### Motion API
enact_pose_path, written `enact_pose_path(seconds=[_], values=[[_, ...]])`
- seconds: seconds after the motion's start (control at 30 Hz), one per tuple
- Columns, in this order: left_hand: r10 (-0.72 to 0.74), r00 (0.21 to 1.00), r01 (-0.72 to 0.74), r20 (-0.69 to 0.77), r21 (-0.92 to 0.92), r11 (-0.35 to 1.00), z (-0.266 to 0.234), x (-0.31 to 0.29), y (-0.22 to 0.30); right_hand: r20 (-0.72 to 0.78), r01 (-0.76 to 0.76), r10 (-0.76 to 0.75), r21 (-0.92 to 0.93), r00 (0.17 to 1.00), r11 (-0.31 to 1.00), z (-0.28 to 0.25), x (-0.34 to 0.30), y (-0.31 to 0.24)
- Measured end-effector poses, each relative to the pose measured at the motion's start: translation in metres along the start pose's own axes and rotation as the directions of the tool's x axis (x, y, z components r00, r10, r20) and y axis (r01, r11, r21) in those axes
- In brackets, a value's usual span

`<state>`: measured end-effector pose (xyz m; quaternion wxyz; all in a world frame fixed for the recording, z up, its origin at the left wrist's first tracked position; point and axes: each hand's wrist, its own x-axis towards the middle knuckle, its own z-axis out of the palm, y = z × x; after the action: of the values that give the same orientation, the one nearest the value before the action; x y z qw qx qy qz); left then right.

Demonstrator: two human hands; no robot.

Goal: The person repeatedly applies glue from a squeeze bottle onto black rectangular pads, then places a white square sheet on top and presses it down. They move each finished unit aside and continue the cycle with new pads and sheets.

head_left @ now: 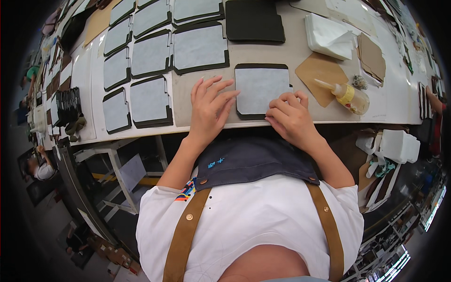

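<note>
In front of me at the table's near edge lies a flat black panel (260,89) faced with a pale grey sheet, its dark border showing at top and bottom. My left hand (211,105) is open beside the panel's left edge, fingers spread and nothing in them. At the lower right corner, my right hand (292,115) has its fingers bent and thumb drawn in, closed on the panel's edge. The fingers cover that corner. Several similar grey-faced panels (150,101) lie in rows to the left. A stack of plain black pieces (253,23) sits behind.
To the right, a glue bottle (352,97) with a pointed nozzle lies on its side near a tan sheet (317,75). Farther back are a pile of white sheets (329,36) and some brown card pieces (371,56). A dark bundle (68,107) rests at far left.
</note>
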<state>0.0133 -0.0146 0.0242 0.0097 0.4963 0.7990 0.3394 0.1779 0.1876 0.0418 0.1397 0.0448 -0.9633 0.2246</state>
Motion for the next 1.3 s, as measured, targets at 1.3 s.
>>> enact_pose_path(seconds=[1.3], values=[[-0.478,0.878,0.426,0.002,-0.455,0.782,-0.017,0.027,-0.025,-0.232,-0.239,0.23,-0.014,0.945,0.971,-0.024,-0.011,0.002]])
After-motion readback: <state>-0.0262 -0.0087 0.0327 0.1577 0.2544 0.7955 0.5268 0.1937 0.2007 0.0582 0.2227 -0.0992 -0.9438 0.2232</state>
